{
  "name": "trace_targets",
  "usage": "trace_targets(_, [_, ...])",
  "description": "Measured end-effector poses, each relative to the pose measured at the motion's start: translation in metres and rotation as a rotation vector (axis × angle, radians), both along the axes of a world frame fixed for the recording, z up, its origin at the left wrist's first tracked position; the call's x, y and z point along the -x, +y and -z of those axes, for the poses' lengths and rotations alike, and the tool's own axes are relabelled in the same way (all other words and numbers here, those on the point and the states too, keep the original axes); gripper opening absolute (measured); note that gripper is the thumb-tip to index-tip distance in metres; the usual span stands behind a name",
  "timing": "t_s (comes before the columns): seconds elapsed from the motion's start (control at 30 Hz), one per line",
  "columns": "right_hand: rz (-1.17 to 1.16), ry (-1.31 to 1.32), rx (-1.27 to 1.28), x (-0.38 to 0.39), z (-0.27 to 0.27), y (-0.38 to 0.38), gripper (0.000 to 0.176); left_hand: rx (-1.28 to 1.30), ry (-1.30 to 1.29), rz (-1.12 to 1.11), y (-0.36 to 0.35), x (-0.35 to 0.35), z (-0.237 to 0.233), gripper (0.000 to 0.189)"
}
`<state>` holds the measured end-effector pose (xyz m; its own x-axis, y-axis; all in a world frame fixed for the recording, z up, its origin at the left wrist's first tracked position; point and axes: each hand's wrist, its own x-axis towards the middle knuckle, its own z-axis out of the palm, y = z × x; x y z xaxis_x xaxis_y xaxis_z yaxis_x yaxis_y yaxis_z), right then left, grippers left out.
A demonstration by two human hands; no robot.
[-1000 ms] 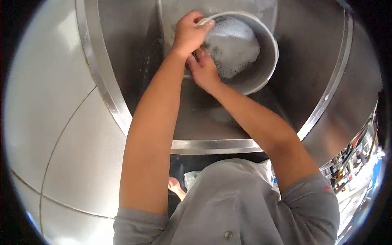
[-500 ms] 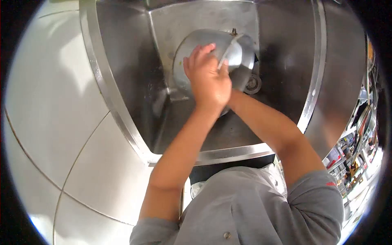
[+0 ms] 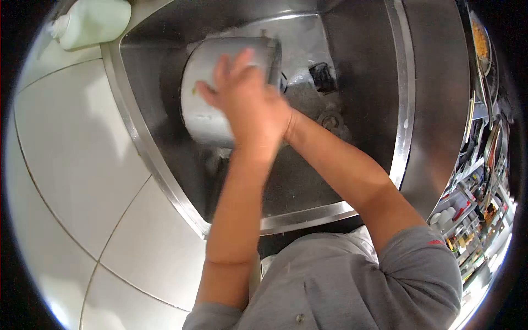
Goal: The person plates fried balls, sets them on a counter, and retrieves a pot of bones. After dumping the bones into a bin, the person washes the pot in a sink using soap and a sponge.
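Note:
A silvery metal pot (image 3: 206,118) lies tipped on its side in the steel sink, with a small green spot on its surface. Over the pot is my left hand (image 3: 247,104), its fingers spread and blurred by motion; whether they touch the metal is unclear. My right hand (image 3: 279,109) is mostly hidden behind the left one, near the pot's right edge, and its fingers do not show. My wrists cross or nearly meet.
The sink's steel rim (image 3: 404,110) runs around the basin. On the basin floor are a black object (image 3: 323,77) and a round drain (image 3: 330,121). A pale bottle (image 3: 96,23) lies at upper left beside white tiles (image 3: 77,132). Shelves with utensils stand at right.
Both hands and the pot have shifted left within the view. The black object shows more fully, and the pale bottle has come into view at upper left.

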<state>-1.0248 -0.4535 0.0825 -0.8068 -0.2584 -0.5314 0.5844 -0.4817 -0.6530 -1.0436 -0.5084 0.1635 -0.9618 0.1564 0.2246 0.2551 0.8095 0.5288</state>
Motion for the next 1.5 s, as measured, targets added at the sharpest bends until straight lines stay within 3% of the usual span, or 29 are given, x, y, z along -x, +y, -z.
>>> trace_targets(0.07, [0.064,-0.269,0.346,-0.009,0.008,0.019,0.044,-0.254,-0.149,-0.007,-0.048,0.025,0.003,0.014])
trace_targets(0.17, [0.160,-0.305,0.571,-0.025,0.043,0.064,0.040,-0.556,-0.235,-0.142,-0.112,0.018,0.075,0.019])
trace_targets(0.23, [0.228,-0.355,0.529,-0.027,0.069,0.091,0.035,-0.859,-0.479,-0.314,-0.127,-0.008,0.098,0.021])
trace_targets(0.27, [0.303,-0.367,0.328,-0.016,0.068,0.089,0.036,-0.929,-0.601,-0.433,-0.136,-0.028,0.119,0.019])
trace_targets(0.3, [0.375,-0.375,0.126,-0.006,0.065,0.085,0.037,-0.857,-0.742,-0.477,-0.142,-0.045,0.131,0.013])
trace_targets(0.33, [0.466,-0.268,-0.085,0.006,0.071,0.073,0.038,-0.778,-0.886,-0.508,-0.147,-0.062,0.143,0.020])
trace_targets(0.43, [0.160,-0.084,-1.002,0.028,0.123,0.044,0.047,-0.027,-1.222,-0.260,-0.150,-0.039,0.130,0.035])
trace_targets(0.47, [0.045,-0.146,-1.055,0.035,0.159,0.035,0.059,0.029,-0.909,-0.222,-0.136,-0.029,0.120,0.042])
trace_targets(0.53, [-0.259,0.069,-1.533,0.020,0.150,-0.011,0.064,0.038,-0.271,-0.121,-0.124,0.008,0.141,0.056])
trace_targets(0.57, [-0.426,0.177,-1.760,0.007,0.144,-0.027,0.066,0.017,-0.289,-0.006,-0.116,0.035,0.144,0.052])
trace_targets(0.6, [-0.602,0.400,-1.652,-0.009,0.143,-0.027,0.058,-0.003,-0.315,0.118,-0.109,0.059,0.144,0.049])
trace_targets(0.7, [-0.783,0.845,-1.602,-0.034,0.190,0.014,0.048,0.042,-0.374,0.252,-0.099,0.086,0.164,0.042])
trace_targets(0.73, [-0.838,0.584,-1.615,-0.015,0.177,0.027,0.046,0.033,-0.379,0.232,-0.099,0.084,0.166,0.040])
trace_targets(0.83, [-0.480,0.528,-1.936,-0.007,0.172,0.009,0.048,0.061,-0.380,0.172,-0.094,0.081,0.165,0.034])
trace_targets(0.97, [-0.868,0.829,-1.696,-0.046,0.162,0.004,0.059,0.047,-0.376,0.096,-0.089,0.073,0.160,0.026])
trace_targets(1.0, [-0.888,0.716,-1.613,-0.035,0.168,0.017,0.058,0.020,-0.376,0.085,-0.091,0.071,0.162,0.026])
trace_targets(1.1, [-0.597,0.427,-1.751,0.011,0.154,0.004,0.054,-0.030,-0.455,0.032,-0.094,0.068,0.163,0.038])
trace_targets(1.13, [-0.727,0.430,-1.798,0.002,0.153,-0.012,0.052,-0.044,-0.469,0.006,-0.092,0.063,0.163,0.038])
trace_targets(1.23, [-0.906,0.794,-1.696,-0.027,0.168,-0.007,0.054,-0.083,-0.452,-0.039,-0.086,0.059,0.163,0.032])
trace_targets(1.27, [-0.937,0.746,-1.707,-0.012,0.169,0.006,0.054,-0.077,-0.453,-0.052,-0.087,0.058,0.163,0.030])
trace_targets(1.37, [-0.587,0.350,-1.786,0.038,0.153,0.012,0.052,-0.060,-0.415,-0.142,-0.080,0.052,0.171,0.024])
trace_targets(1.4, [-0.584,0.423,-1.938,0.028,0.168,0.001,0.055,-0.057,-0.406,-0.169,-0.076,0.046,0.171,0.022])
trace_targets(1.5, [-0.741,0.688,-1.723,-0.013,0.180,-0.008,0.060,-0.121,-0.452,-0.226,-0.073,0.035,0.171,0.023])
